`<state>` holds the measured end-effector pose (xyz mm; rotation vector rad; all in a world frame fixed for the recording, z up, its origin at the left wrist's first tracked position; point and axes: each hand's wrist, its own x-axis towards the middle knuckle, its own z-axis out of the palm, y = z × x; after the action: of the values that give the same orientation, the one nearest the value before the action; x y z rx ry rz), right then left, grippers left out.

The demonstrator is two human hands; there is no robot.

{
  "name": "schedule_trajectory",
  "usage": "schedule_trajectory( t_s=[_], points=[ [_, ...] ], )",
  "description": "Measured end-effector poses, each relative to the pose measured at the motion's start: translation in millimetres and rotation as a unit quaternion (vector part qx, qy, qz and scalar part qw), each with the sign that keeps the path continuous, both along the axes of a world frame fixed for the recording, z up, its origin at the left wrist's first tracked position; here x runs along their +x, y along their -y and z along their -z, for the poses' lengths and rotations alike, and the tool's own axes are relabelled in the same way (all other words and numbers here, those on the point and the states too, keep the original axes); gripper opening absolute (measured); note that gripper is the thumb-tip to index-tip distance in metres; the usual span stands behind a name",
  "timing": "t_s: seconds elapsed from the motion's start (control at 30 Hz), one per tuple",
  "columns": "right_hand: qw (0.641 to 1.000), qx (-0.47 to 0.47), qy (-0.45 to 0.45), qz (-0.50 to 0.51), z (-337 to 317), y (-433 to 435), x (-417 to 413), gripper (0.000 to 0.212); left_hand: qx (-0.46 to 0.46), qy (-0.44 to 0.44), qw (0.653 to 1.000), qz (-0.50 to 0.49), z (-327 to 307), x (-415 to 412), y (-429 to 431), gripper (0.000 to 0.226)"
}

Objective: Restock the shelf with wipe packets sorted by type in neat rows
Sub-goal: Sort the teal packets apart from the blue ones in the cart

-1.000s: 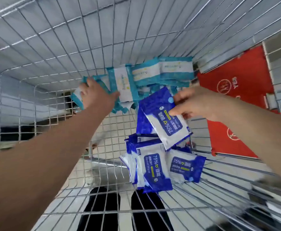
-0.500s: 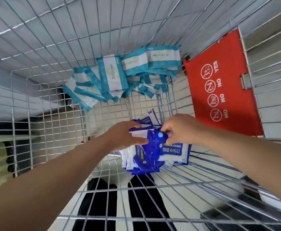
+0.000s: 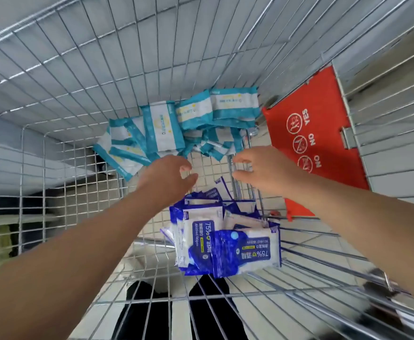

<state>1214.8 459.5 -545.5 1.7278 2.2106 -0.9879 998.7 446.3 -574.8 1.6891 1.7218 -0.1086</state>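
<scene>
Inside a wire shopping cart [image 3: 78, 99] lie two heaps of wipe packets. Several teal-and-white packets [image 3: 176, 123] are piled at the far end. Several dark blue 75% alcohol wipe packets [image 3: 225, 244] are stacked nearer to me. My left hand [image 3: 166, 177] hovers between the two heaps with loosely curled fingers and holds nothing. My right hand [image 3: 262, 170] hangs beside it, fingers spread and relaxed, also holding nothing. Both hands are above the cart floor, apart from either heap.
A red fold-down child-seat flap [image 3: 319, 148] with YES/NO pictograms stands on the right side of the cart. Wire walls enclose the space on all sides. Dark shoes [image 3: 152, 312] show through the mesh floor below.
Both hands let go of the blue packets, which now rest on the blue stack, and moved up toward the teal heap.
</scene>
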Motion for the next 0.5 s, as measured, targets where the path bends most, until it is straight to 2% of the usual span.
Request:
schedule_trajectory(
  t_s=[0.17, 0.3, 0.43, 0.5],
  points=[
    [0.992, 0.112, 0.019, 0.055, -2.6, -50.1, -9.3, 0.035, 0.047, -0.046, 0.996, -0.066, -12.3, -19.2, -47.7, 0.027],
    [0.987, 0.116, -0.014, 0.110, 18.6, -81.8, -21.1, 0.039, 0.047, -0.075, 0.987, -0.137, 0.9, -41.4, -75.0, 0.038],
    [0.977, 0.090, -0.062, 0.184, 43.2, -102.6, -40.7, 0.044, 0.025, -0.035, 0.975, -0.218, 19.0, -50.5, -94.7, 0.060],
    [0.964, 0.089, -0.096, 0.231, 52.3, -109.9, -51.9, 0.043, 0.006, -0.021, 0.968, -0.250, 28.9, -50.0, -102.4, 0.062]
  ],
)
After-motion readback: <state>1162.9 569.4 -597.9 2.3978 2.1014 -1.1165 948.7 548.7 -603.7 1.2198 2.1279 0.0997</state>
